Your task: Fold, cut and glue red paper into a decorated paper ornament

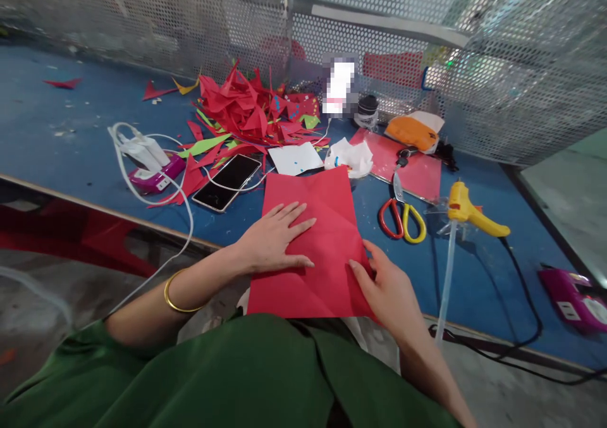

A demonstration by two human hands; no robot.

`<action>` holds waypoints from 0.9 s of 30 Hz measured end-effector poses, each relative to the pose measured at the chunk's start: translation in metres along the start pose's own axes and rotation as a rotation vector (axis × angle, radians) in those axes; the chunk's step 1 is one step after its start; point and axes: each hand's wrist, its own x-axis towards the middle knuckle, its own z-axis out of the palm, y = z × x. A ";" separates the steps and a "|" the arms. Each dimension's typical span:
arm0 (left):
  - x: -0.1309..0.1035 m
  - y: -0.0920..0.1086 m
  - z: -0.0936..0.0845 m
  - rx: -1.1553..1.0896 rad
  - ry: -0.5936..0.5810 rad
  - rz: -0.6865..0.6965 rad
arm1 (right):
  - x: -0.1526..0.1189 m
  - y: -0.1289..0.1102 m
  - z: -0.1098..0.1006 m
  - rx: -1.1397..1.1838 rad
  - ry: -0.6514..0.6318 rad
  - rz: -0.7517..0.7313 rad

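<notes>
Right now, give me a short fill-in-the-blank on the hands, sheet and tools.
1. The left hand rests palm ____ on the sheet of red paper.
2. The right hand touches that sheet near its ____ edge.
3. The scissors have one yellow handle and another that is ____.
4. The glue gun is coloured ____.

Missing words: down; right; red; yellow.

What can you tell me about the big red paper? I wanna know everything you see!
The red paper is one bright, plain, roughly rectangular sheet that looks thin, with faint creases. It lies mostly flat: its far part is on the blue table, while its near part reaches past the table's front edge. The left hand rests on top with fingers spread. The right hand holds the right edge, thumb on top; its other fingers are partly hidden.
</notes>
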 end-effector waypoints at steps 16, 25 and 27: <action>0.026 -0.034 -0.014 -0.024 -0.072 0.255 | 0.041 -0.005 0.016 -0.474 -0.074 -0.473; -0.007 -0.056 -0.018 -0.099 0.052 0.190 | 0.039 0.004 0.011 -0.373 -0.084 -0.473; -0.025 -0.063 -0.016 -0.171 0.103 0.196 | 0.038 0.007 0.008 -0.341 -0.082 -0.480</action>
